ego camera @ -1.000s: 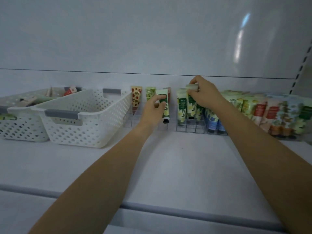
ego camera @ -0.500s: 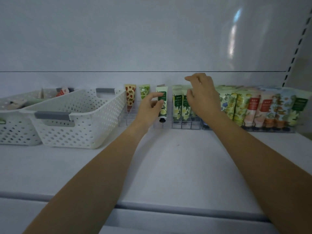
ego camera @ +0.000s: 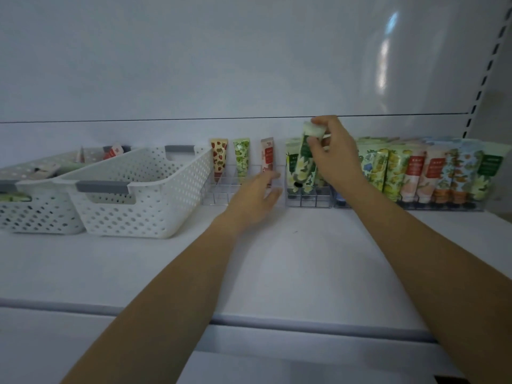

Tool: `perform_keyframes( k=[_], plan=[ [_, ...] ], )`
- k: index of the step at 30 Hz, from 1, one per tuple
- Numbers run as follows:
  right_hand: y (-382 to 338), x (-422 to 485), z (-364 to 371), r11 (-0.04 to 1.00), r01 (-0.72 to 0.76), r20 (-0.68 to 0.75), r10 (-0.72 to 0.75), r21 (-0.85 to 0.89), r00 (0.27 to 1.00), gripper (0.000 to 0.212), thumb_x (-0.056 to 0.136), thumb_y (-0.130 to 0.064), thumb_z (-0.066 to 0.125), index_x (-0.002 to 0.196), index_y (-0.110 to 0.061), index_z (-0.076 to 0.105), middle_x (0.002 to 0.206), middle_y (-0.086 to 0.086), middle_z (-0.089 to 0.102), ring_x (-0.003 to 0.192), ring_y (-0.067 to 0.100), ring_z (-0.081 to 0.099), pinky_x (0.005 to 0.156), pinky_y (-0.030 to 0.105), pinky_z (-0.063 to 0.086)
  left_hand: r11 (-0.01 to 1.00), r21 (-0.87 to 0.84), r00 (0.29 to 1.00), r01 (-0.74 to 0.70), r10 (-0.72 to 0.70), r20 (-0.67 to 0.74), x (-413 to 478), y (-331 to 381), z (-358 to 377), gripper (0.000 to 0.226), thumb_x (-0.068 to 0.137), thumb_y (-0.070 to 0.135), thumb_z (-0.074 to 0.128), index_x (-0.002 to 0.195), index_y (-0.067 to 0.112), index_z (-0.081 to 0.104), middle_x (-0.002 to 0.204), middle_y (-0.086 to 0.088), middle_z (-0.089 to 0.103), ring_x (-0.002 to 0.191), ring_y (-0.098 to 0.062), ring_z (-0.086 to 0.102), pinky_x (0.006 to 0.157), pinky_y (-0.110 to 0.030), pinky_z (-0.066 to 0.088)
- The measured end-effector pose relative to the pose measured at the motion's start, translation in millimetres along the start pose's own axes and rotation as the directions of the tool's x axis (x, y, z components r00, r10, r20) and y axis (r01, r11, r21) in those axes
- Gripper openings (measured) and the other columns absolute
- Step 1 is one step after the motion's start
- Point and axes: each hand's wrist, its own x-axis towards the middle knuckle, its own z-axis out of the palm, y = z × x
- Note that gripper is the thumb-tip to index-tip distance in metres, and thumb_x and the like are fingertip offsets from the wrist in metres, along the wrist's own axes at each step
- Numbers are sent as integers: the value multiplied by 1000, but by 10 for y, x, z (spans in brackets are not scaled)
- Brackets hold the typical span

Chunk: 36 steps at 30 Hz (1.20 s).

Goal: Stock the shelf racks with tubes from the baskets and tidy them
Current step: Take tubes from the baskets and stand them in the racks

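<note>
My right hand (ego camera: 331,153) pinches the crimped top of a green flowered tube (ego camera: 304,159), which hangs cap down and tilted over the middle clear rack (ego camera: 309,199). Other green flowered tubes stand in that rack behind it. My left hand (ego camera: 256,196) is open, its fingers resting against the front right of the left clear rack (ego camera: 219,194). In that left rack stand a strawberry tube (ego camera: 219,159), a green leafy tube (ego camera: 241,157) and a pink tube (ego camera: 267,157).
Two white perforated baskets with grey handles sit at the left; the near basket (ego camera: 144,206) shows nothing inside, the far basket (ego camera: 36,200) holds several tubes. A packed row of tubes (ego camera: 432,173) fills the racks at the right. The shelf's front edge (ego camera: 277,320) runs below.
The green flowered tube has passed from my left hand to my right hand, which lifted it over the middle rack. My left hand dropped open to the left rack's front.
</note>
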Motion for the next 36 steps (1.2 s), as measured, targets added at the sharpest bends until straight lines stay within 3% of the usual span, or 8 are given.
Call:
perform_keyframes(
  k=[3,6,11,16,19,23,27,36],
  plan=[
    [76,8,-132,970,80,-20,-86,-232,996,29,93,-10,47,122,-12,49,120,9,51,83,22,54,75,36,45,952,307,990,-8,-35,133,-24,-103,32,43,96,32,42,138,22,39,149,-2,32,138,-21,24,113,-41,20],
    [160,-2,-187,924,92,14,-94,-371,996,30,92,-8,47,122,-10,51,121,14,49,98,30,54,96,41,36,947,321,988,5,-54,145,-7,-109,50,42,95,34,42,137,24,42,151,-1,29,140,-21,20,115,-44,16],
    [201,-1,-173,898,134,60,-120,-420,991,29,92,-7,46,121,-7,51,119,11,54,109,26,50,108,42,23,948,318,990,14,-58,131,3,-111,61,41,95,33,43,135,24,45,150,-1,31,139,-22,22,114,-44,17],
    [193,61,-171,918,123,48,-114,-377,992,22,93,-5,45,112,-7,55,98,11,62,87,26,54,99,41,35,949,314,988,17,-64,140,19,-103,66,41,95,33,43,135,24,45,151,-1,30,140,-22,21,115,-44,16],
    [208,75,-172,912,120,66,-102,-391,993,21,92,-7,47,111,-7,57,84,8,58,89,33,55,90,37,38,951,310,988,18,-64,140,11,-110,72,41,95,33,43,135,24,44,151,-1,28,140,-21,20,115,-44,15],
    [307,38,-164,841,156,139,-98,-518,986,27,93,-7,46,116,-9,58,111,14,59,116,32,42,99,36,28,954,301,987,20,-66,145,-1,-105,62,41,95,31,43,136,24,42,152,-1,28,140,-22,19,115,-46,14],
    [353,3,-187,785,170,160,-91,-595,983,37,92,-5,45,128,-10,54,140,15,39,132,33,27,110,37,15,947,321,991,18,-60,121,-25,-67,51,42,96,30,41,137,23,42,151,-1,30,140,-21,21,115,-47,15],
    [-9,-64,67,792,324,216,-246,-516,945,41,90,-4,48,131,-5,49,138,17,44,129,35,35,111,47,20,918,387,975,-88,158,-154,138,239,-483,33,94,16,43,125,9,53,131,-9,53,123,-26,44,101,-33,31]
  ],
)
